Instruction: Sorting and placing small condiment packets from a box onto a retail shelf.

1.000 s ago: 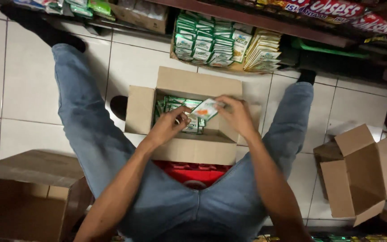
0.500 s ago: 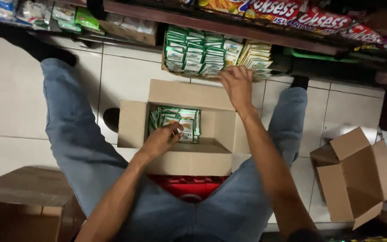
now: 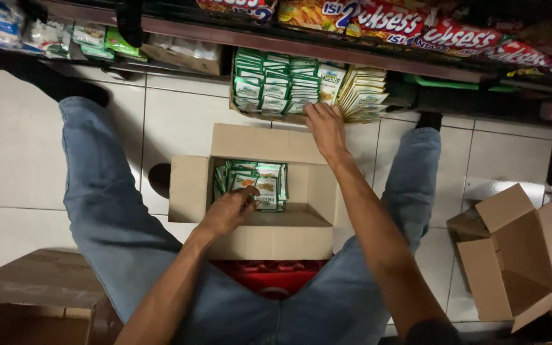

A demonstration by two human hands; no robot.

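An open cardboard box [image 3: 194,191] sits on the tiled floor between my legs, with several green sachets [image 3: 258,181] standing in its far left part. My left hand [image 3: 228,211] reaches into the box and its fingers close on those sachets. My right hand [image 3: 324,126] is stretched out to the low shelf, fingers on the rows of green and white sachets [image 3: 282,86] stacked in a shelf tray [image 3: 241,110]. Whether it holds one is unclear. A stack of yellowish sachets [image 3: 364,92] stands just right of it.
An empty open carton [image 3: 519,255] lies on the floor at the right. A closed brown carton [image 3: 30,294] sits at the lower left. A red crate [image 3: 266,278] is under me. Snack packets [image 3: 416,29] line the shelf above.
My right hand carried sachets from the box up to the shelf tray. My left hand stayed in the box, shifting slightly onto the remaining sachets.
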